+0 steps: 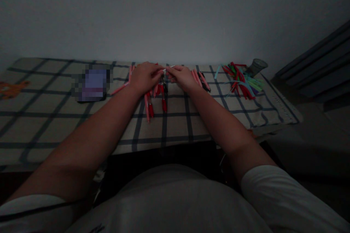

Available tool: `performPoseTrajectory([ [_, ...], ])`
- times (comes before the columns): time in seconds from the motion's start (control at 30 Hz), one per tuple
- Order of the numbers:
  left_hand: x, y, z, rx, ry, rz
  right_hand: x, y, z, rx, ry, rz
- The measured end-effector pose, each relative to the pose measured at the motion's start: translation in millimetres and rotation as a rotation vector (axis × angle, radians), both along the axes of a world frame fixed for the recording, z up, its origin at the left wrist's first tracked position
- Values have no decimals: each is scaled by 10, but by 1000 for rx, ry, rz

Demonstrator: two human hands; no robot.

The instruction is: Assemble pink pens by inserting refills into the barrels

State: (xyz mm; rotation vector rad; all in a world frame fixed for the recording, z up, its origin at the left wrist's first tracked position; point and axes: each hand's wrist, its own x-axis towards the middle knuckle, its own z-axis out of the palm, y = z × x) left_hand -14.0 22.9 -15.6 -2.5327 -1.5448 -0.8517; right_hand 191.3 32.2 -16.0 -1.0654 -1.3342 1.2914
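Note:
Over the middle of the checked cloth, my left hand (146,75) and my right hand (182,75) meet with their fingertips pinched together. Between them is a thin white stick (172,66), its tip showing past the right fingers; what kind it is I cannot make out. Under and around my left hand lie several pink pens (147,109) and red pens (164,105), partly hidden by it. Close beside my right hand is a small row of pink and black pens (201,79).
A checked cloth (177,120) covers the table, which stands against a wall. To the right, a pile of coloured strips (242,83) lies by a tipped glass jar (257,66). A blurred-out phone-like object (94,84) and an orange figure (13,89) are at left.

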Motion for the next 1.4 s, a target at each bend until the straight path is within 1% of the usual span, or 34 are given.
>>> performPoseTrajectory([
  [0.17, -1, -3, 1, 10, -39, 30, 53, -69, 131, 5, -124, -42],
  [0.27, -3, 0, 2, 16, -69, 66, 148, -5, 138, 58, -235, -84],
  [0.3, -2, 1, 4, 12, -74, 85, 192, 33, 123, 89, -307, -93],
  [0.43, 9, 1, 15, -26, -71, 115, 363, 141, 65, 316, -682, -127],
  [0.47, 11, 2, 17, -32, -69, 115, 390, 140, 66, 338, -756, -132],
  [0.53, 12, 6, 15, -36, -65, 117, 415, 102, 93, 349, -866, -128],
  [0.7, -1, 27, -11, -19, -77, 104, 371, -43, 187, 303, -1054, -77],
  [1.0, -13, 38, -28, -16, -65, 91, 335, -74, 171, 314, -1259, -31],
  [1.13, -17, 38, -28, -1, -57, 74, 333, -53, 154, 321, -1275, -24],
  [1.27, -10, 16, -11, -35, -37, 92, 327, -44, 144, 311, -1288, -28],
  [1.4, -6, 19, -9, -34, -54, 85, 318, -61, 154, 311, -1281, -26],
])
